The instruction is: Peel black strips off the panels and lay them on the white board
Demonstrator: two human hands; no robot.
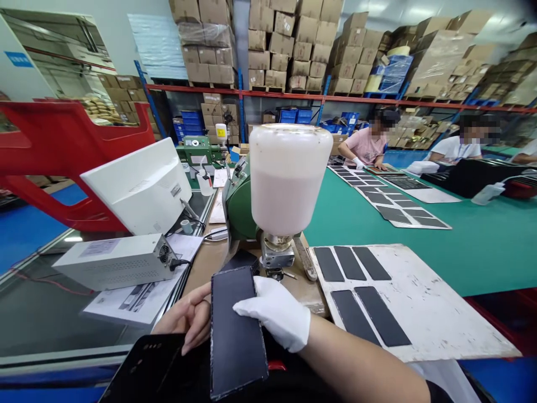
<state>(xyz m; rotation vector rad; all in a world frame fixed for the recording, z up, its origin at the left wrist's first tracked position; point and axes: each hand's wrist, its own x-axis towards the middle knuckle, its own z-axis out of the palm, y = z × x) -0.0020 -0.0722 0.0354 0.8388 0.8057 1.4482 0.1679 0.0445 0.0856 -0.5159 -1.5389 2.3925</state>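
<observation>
My left hand (188, 316), bare, curls around the left edge of a dark rectangular panel (238, 336) with a worn, pale-flecked rim. My right hand (274, 310), in a white glove, grips the panel's upper right edge. The panel stands tilted between them, above a black flat object (146, 364) whose far side is hidden. To the right lies a scuffed white board (444, 313) bearing several dark rectangular pieces. A glue-like dispenser with a pale pink liquid in its bottle (289, 179) stands just beyond my hands.
A green machine (239, 207) carries the bottle. A white monitor (138, 187) and a metal power unit (117, 260) stand to the left on papers. Co-workers sit along a green workbench (419, 246) with rows of dark pieces. Cartons fill the racks behind.
</observation>
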